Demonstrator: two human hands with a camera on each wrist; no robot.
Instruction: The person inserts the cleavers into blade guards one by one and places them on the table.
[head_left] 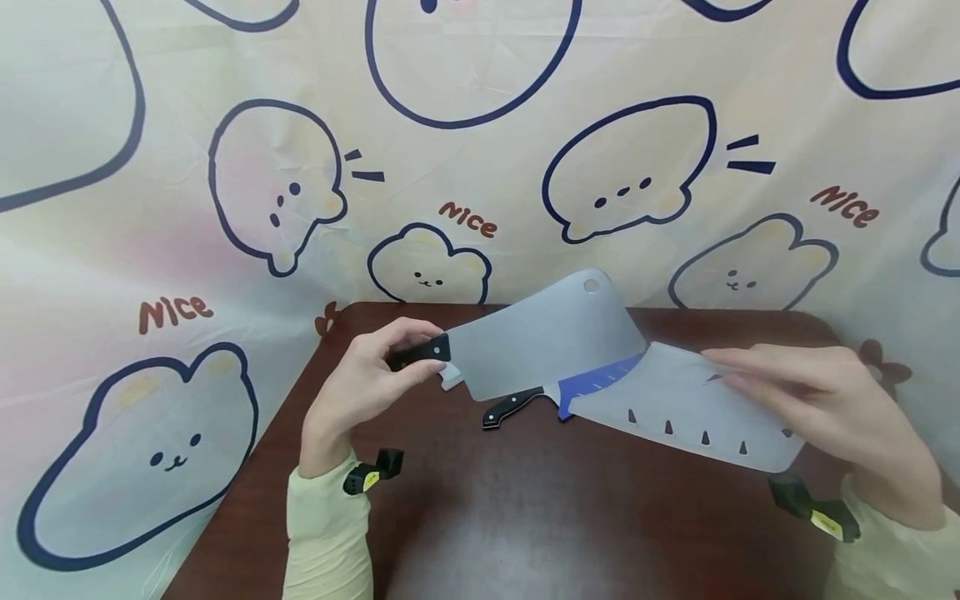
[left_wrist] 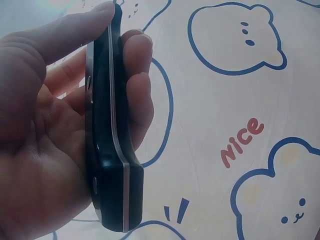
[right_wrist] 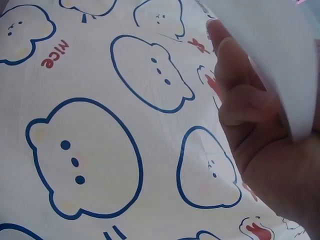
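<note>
My left hand (head_left: 360, 379) grips a cleaver (head_left: 543, 337) by its black riveted handle (left_wrist: 107, 135). Its broad grey blade, with a round hole near the far top corner, points right above the table. In my right hand (head_left: 832, 400) a white blade cover (head_left: 675, 408) is pinched between thumb and fingers; a row of small dark slots runs along its lower side. The cover's left end is close to the cleaver's tip. Below them on the table lies a smaller black-handled knife (head_left: 513, 407) with a blue sheath (head_left: 596, 383) over its blade, partly hidden by cleaver and cover.
A small white piece (head_left: 451, 377) shows beside the cleaver's heel, mostly hidden. The dark brown table (head_left: 510, 517) ends at a cloth backdrop (head_left: 465, 175) with cartoon outlines, which closes in the back and both sides.
</note>
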